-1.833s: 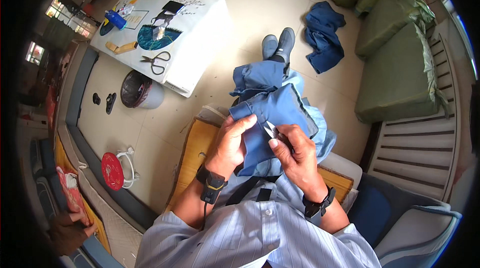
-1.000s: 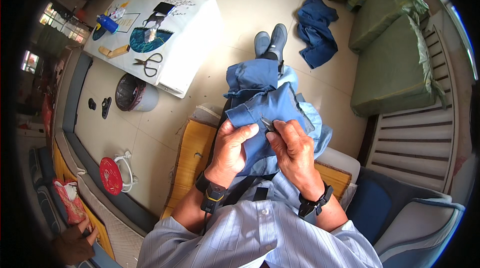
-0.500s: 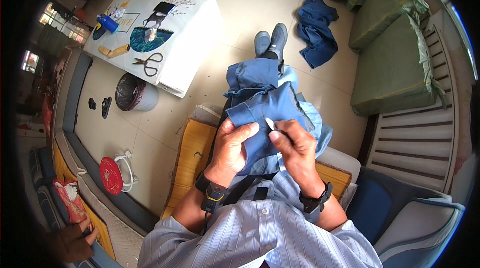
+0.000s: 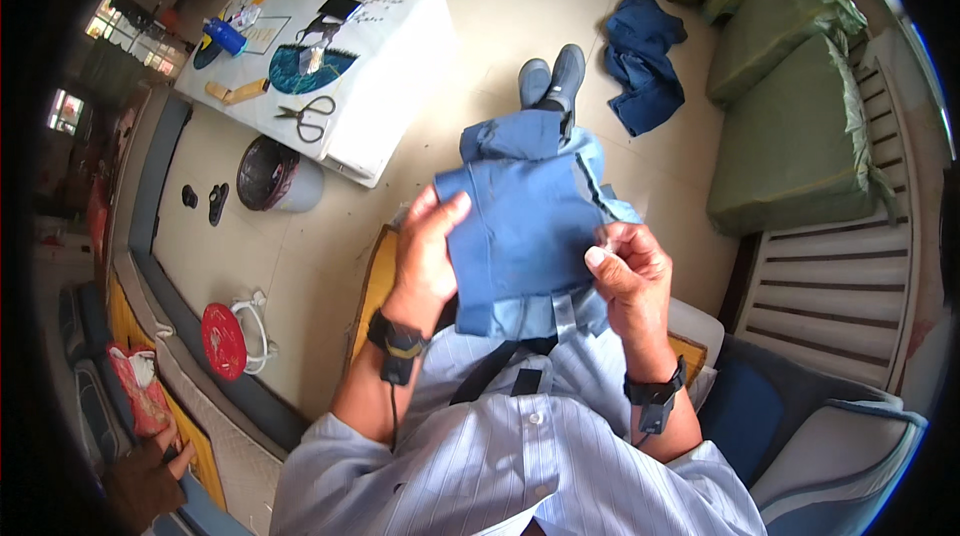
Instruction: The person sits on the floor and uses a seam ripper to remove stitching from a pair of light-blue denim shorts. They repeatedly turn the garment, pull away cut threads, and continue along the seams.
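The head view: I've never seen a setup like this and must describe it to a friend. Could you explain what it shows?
There is no robot here, just a seated person's own two hands. The camera sits on their head and looks down; its fisheye lens bends straight edges. The left hand grips the left edge of a blue cloth over the lap. The right hand is at its right edge; a small dark thing at the fingertips is too blurred to name. Both wrists wear black devices. Ahead, on the left, a white table holds scissors and a blue bottle.
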{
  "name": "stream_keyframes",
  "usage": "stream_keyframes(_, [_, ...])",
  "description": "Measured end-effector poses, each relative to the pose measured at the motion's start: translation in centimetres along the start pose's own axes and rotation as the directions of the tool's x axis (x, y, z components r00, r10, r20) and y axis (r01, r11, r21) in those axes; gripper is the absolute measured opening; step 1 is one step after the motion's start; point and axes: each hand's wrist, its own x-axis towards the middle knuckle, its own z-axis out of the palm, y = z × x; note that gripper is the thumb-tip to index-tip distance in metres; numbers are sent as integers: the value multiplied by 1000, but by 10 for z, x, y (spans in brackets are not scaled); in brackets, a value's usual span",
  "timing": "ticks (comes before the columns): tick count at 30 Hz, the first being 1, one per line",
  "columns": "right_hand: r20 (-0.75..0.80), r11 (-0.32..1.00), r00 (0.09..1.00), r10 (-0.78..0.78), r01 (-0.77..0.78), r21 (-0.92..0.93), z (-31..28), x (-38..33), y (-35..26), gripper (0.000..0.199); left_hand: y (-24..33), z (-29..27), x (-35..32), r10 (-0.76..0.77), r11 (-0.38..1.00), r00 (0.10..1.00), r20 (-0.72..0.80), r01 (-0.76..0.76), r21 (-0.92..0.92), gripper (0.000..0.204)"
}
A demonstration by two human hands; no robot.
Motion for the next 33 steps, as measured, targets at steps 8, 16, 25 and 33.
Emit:
stream_keyframes(8, [74,872,993,91,-44,-487,-80,-19,23,30,-27,-78,-52,-129,974,988,88,109,198,59])
stream_keyframes(16, [-10,844,991,137,-122,-522,-119,-39,59,40,-33,-88,-111,-313,514,925,216,-26,857,39])
stream_keyframes(25, [88,726,996,2,59,-685,-132,-52,73,46,-42,-74,-93,-82,-173,844,530,-536,826,31])
stream_keyframes(33, [-162,961,987,-3,-42,-274,-138,-52,79,20,-9,-43,-85,81,505,951,298,-297,811,22])
